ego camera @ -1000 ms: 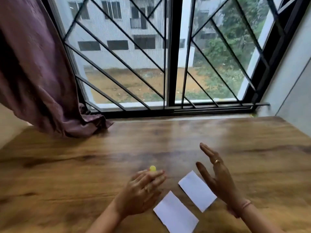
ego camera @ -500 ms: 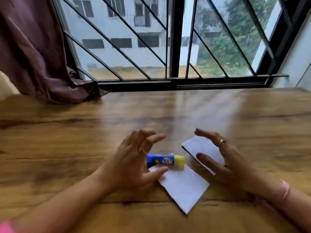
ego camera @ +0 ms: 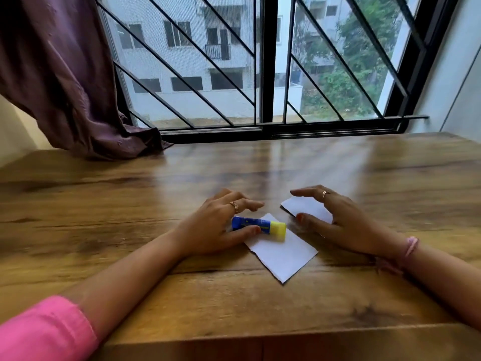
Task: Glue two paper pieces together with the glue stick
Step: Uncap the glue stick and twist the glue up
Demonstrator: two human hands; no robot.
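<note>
Glue stick (ego camera: pixel 259 227) lies on its side on the near paper (ego camera: pixel 282 252), its blue barrel running under the left hand (ego camera: pixel 218 225) and its yellow cap poking out toward the right hand (ego camera: pixel 341 220). A second ago only the yellow tip showed behind the left hand, the two papers lay apart in front of the person, and the right hand was raised on edge; half a second ago the stick was already flat on the near paper with the left hand arched over it. Now the left hand has lowered onto the barrel, thumb touching its near side and fingers curved over the far side, so it looks to be closing on the stick, though whether the grip is firm cannot be told. The right hand has dropped over the far paper (ego camera: pixel 304 208), fingers spread and loosely bent, thumb at the near edge; it seems to hover or lightly touch, holding nothing. The stick's long axis runs roughly left to right across the counter (ego camera: pixel 130 230), slightly tilted, cap end right of the barrel. The cap is on, so no glue has been applied; the likely next step is lifting the stick and uncapping it. The papers nearly meet, right of the cap.
</note>
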